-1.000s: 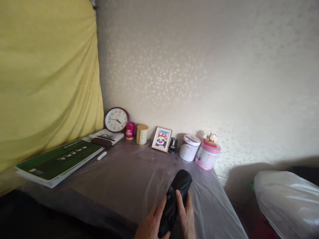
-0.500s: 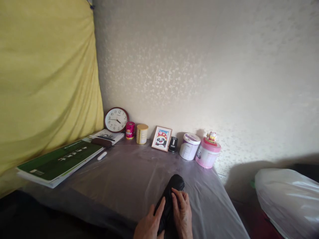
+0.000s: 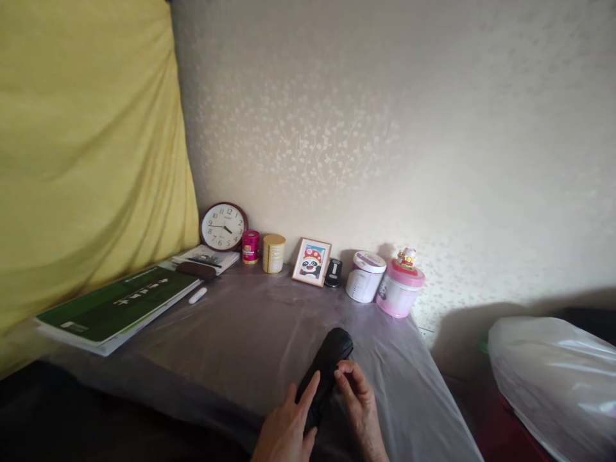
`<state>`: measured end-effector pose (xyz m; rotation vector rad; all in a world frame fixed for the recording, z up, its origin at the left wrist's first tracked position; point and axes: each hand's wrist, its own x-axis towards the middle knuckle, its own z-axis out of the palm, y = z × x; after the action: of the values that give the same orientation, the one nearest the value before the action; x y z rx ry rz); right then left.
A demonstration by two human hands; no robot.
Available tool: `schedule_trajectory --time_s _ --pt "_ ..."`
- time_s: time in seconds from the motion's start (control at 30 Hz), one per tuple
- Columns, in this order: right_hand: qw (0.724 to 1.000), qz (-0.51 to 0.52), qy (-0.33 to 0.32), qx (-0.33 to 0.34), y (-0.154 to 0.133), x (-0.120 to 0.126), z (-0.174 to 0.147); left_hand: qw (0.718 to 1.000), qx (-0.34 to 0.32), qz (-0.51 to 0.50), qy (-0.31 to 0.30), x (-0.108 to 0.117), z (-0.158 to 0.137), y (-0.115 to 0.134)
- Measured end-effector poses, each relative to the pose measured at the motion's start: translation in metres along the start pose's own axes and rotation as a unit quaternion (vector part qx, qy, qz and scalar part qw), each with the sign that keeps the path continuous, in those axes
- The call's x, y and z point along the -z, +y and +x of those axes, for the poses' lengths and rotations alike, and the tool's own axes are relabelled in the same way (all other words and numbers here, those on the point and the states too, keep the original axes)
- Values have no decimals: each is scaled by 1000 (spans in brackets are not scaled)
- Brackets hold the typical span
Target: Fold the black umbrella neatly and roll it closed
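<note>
Our right grip (image 3: 362, 399) is shifting from atop the black bundle (image 3: 332, 348) to its right edge; over the table (image 3: 231, 333), our left grip (image 3: 287, 420) is curling around it, steadying; the right is pinching that edge, thumb against finger.

I'm on the round clock (image 3: 224, 226) now: dark numerals ring the dial, 12 up top, 6 down low, and I'm picking out 9 and 10 on one side, 2 on the other; the tiny word under the 12 beats me. Across to the green book (image 3: 113, 305): white characters on the cover, too small for me. Lettering on the magenta can (image 3: 251, 248) and the white tub (image 3: 364, 280)? Just blur.
</note>
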<state>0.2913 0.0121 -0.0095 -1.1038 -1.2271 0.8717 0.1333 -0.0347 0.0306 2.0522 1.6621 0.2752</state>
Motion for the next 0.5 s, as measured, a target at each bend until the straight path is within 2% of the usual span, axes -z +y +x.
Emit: schedule_trajectory --time_s 0.13,0.23,0.37,0.5 --pt "996 41 -53 -58 -13 6 -9 1000 0 11 -5 1 0 0" --pt "992 54 -83 -77 -18 11 -15 1000 -1 22 3 1 0 1" --pt "992 43 -89 -76 -21 14 -18 1000 -6 25 2 0 0 2" --pt "994 40 -81 -61 -27 5 -11 999 -8 41 -4 -3 2 2"
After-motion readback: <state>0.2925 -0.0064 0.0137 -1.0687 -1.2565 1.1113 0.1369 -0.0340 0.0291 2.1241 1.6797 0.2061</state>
